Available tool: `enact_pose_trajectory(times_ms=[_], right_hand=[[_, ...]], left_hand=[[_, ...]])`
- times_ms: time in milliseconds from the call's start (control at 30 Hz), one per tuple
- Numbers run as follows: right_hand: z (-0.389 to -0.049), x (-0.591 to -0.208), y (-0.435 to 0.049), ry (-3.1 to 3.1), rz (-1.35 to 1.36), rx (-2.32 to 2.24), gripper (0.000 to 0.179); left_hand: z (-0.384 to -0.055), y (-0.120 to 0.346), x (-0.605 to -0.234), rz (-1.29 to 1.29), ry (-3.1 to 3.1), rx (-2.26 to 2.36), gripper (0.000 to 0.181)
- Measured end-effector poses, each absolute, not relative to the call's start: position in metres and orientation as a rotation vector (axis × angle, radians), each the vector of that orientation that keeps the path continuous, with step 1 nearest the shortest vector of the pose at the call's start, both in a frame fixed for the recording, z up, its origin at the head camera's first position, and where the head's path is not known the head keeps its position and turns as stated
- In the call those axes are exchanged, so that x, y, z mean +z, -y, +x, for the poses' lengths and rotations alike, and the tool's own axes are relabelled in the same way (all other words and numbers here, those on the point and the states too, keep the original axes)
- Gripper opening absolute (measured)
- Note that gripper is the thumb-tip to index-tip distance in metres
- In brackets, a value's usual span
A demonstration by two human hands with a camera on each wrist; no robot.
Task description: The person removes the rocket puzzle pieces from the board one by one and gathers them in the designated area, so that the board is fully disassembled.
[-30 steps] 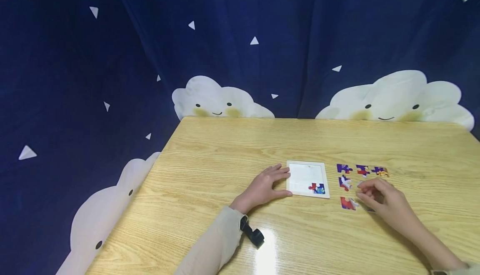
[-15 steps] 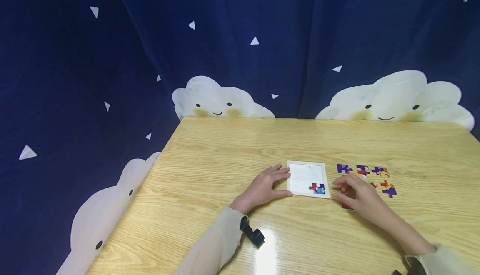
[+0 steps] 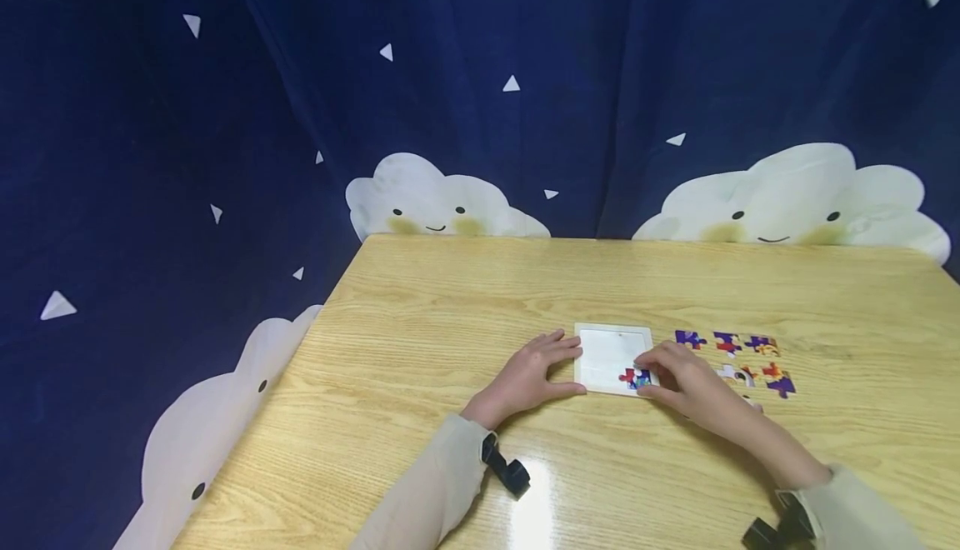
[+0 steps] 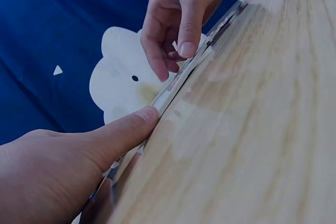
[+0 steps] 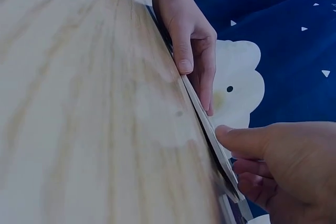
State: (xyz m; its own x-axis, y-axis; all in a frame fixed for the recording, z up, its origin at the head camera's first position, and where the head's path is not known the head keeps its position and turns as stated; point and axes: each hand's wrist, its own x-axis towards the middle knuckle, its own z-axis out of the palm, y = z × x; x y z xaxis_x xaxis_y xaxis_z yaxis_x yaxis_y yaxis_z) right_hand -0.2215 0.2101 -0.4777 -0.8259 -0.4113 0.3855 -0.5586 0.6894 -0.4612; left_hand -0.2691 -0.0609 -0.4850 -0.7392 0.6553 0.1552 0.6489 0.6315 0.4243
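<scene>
On the table lies a square white puzzle tray (image 3: 613, 327), its bare white inside holding a red, white and blue puzzle piece (image 3: 628, 378) at the near right corner. My left hand (image 3: 523, 373) rests against the tray's left side, fingers and thumb spread along the rim; the right wrist view shows the left thumb (image 5: 185, 65) at the tray's edge. My right hand (image 3: 693, 387) is over the right rim. Its thumb and index fingertips stand apart, straddling that piece. Nothing shows between the right fingers (image 4: 188, 38) in the left wrist view.
Right of the tray, several loose puzzle pieces lie in rows, among them a purple one (image 3: 690, 339) and an orange and purple one (image 3: 780, 379). My right hand hides others. A dark blue curtain (image 3: 585, 100) with white clouds stands behind the wooden table (image 3: 450, 292).
My right hand has moved left from the loose pieces to the tray's near right corner, uncovering pieces in the middle row. My left hand has stayed at the tray's left side.
</scene>
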Motion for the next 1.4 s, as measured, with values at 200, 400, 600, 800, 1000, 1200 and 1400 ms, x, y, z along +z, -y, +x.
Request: enact_pose_trajectory(times_ms=[200, 400, 600, 800, 1000, 1200, 1400], right_hand=[[-0.2246, -0.4777, -0.2101, 2.687, 0.824, 0.86, 0.022], [-0.2258, -0.4774, -0.2105, 2.726, 0.858, 0.904, 0.02], [-0.2262, -0.4764, -0.2104, 2.688, 0.915, 0.967, 0.022], [-0.2246, -0.4773, -0.208, 2.667, 0.898, 0.985, 0.024], [-0.2224, -0.4787, -0.2062, 2.69, 0.85, 0.958, 0.025], [-0.2202, -0.4787, -0.2054, 2.647, 0.874, 0.94, 0.028], [-0.218, -0.479, -0.205, 2.634, 0.87, 0.951, 0.031]], left_hand=[[-0.2682, 0.0604, -0.4832, 1.137, -2.836, 0.715, 0.062], [-0.2683, 0.06, -0.4821, 1.133, -2.845, 0.714, 0.061], [-0.2682, 0.0604, -0.4834, 1.138, -2.845, 0.718, 0.061], [-0.2682, 0.0604, -0.4841, 1.144, -2.841, 0.729, 0.061], [-0.2684, 0.0598, -0.4851, 1.136, -2.842, 0.723, 0.062], [-0.2682, 0.0594, -0.4851, 1.13, -2.841, 0.72, 0.062], [-0.2683, 0.0595, -0.4848, 1.137, -2.852, 0.711, 0.061]])
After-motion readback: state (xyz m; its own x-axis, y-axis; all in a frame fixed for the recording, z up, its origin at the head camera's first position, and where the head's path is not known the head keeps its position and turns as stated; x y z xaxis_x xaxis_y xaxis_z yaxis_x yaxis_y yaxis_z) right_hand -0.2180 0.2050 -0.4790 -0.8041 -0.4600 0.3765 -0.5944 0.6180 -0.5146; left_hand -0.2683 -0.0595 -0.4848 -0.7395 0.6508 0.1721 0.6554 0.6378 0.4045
